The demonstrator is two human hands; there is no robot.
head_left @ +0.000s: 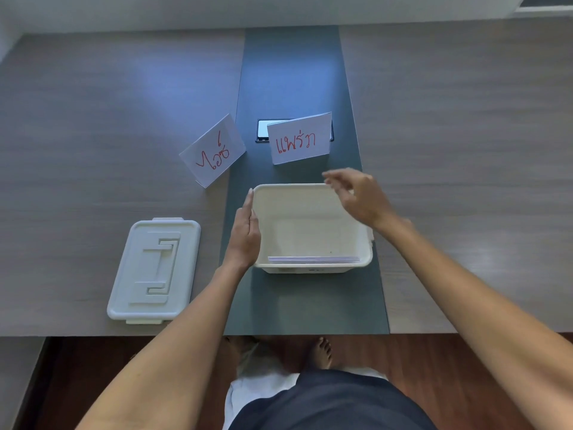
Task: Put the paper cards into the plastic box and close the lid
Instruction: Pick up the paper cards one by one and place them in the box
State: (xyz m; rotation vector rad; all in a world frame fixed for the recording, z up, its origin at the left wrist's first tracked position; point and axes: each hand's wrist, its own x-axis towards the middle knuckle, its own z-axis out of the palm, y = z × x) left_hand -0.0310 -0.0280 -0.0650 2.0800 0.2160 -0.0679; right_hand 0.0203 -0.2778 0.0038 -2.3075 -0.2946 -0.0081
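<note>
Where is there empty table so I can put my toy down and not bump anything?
The wide brown table right of the box is bare. So is the far left, beyond the left card. It is crowded between the lid, left hand, right hand and right card.
</note>
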